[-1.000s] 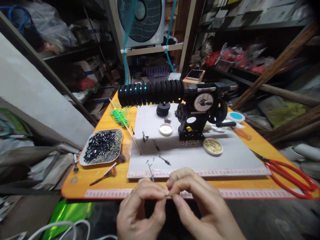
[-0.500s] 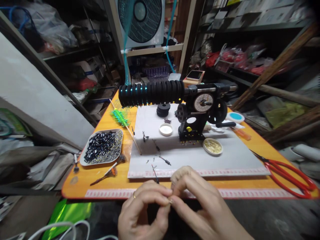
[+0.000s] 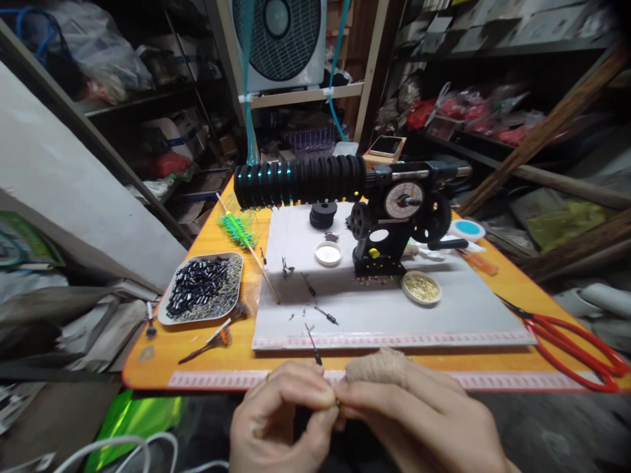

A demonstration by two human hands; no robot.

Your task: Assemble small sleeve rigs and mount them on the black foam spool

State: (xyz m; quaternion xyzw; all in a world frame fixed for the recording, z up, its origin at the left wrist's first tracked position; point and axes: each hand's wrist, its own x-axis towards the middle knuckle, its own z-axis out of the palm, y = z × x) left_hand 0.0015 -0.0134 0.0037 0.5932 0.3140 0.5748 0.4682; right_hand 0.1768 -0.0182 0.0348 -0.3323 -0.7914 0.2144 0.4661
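My left hand (image 3: 283, 420) and my right hand (image 3: 414, 410) meet fingertip to fingertip at the table's front edge. Both pinch a tiny gold-coloured piece (image 3: 338, 401), mostly hidden between the fingers. A beige wrap covers one finger of my right hand. Just beyond my left fingers a thin dark piece with a black end (image 3: 317, 355) points up to the board. Similar dark pieces (image 3: 327, 316) lie on the white board (image 3: 374, 322). A round dish of gold bits (image 3: 421, 288) sits at the board's right, and a small white dish (image 3: 328, 253) stands further back.
A black hand-cranked machine (image 3: 379, 223) with a ribbed roller (image 3: 300, 180) stands at the back. Left is a tray of black tubes (image 3: 202, 289); right, red-handled scissors (image 3: 572, 348). A green brush-like item on a stick (image 3: 237, 230) lies left of the board.
My right hand has turned and flattened, its wrapped finger now stretched leftward over the table edge. My left hand has barely moved. The fingertips still meet around the tiny piece.
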